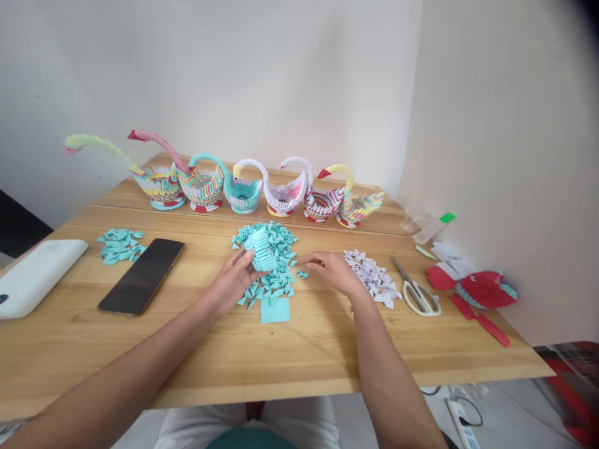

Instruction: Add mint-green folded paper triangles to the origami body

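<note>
My left hand (238, 274) is closed around a teal and white piece (262, 251) built of small folded paper units, held above a pile of loose teal paper pieces (281, 280). To the right, my right hand (330, 269) has its fingertips pinched together over the table; whatever they may hold is too small to make out. A few teal pieces lie just left of those fingertips. White folded pieces (374, 279) are heaped beyond the right wrist. A flat teal paper square (275, 310) sits at the near edge of the teal pile.
Several folded-paper swans (243, 194) stand along the back of the wooden table (262, 368). At left are a phone (143, 276), a white power bank (40, 274) and more teal pieces (120, 245). Scissors (418, 293) and a red paper model (486, 289) lie at right.
</note>
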The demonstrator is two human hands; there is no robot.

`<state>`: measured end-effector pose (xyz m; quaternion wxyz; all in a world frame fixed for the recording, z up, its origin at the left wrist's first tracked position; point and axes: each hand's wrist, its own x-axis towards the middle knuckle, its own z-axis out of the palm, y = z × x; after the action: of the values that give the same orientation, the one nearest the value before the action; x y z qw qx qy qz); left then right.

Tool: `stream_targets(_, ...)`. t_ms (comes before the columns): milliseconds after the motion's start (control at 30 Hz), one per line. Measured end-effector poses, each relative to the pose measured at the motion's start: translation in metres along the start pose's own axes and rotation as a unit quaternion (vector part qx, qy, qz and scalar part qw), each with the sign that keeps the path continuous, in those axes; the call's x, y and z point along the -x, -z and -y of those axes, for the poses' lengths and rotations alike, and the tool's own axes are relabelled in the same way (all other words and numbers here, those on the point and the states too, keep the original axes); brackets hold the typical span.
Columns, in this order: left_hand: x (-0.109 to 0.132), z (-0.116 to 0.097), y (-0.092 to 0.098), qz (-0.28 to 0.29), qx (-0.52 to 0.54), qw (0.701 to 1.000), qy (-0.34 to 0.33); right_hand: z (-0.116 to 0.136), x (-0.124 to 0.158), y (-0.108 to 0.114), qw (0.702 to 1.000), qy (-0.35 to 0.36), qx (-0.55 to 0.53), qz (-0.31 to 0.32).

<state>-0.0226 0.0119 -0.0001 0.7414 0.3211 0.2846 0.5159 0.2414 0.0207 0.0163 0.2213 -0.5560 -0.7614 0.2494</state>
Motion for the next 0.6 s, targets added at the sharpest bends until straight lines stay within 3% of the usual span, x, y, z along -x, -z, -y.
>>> stream_targets(333,-0.001,0.002,0.002,-0.002,-0.003,1.000,0.005,0.007,0.001,-0.009,0.994,0.027,0.079,0.076)
stream_targets(600,0.000,0.002,-0.002,0.002,-0.004,1.000,-0.007,0.020,-0.002,-0.006,0.992,0.039,-0.117,0.015)
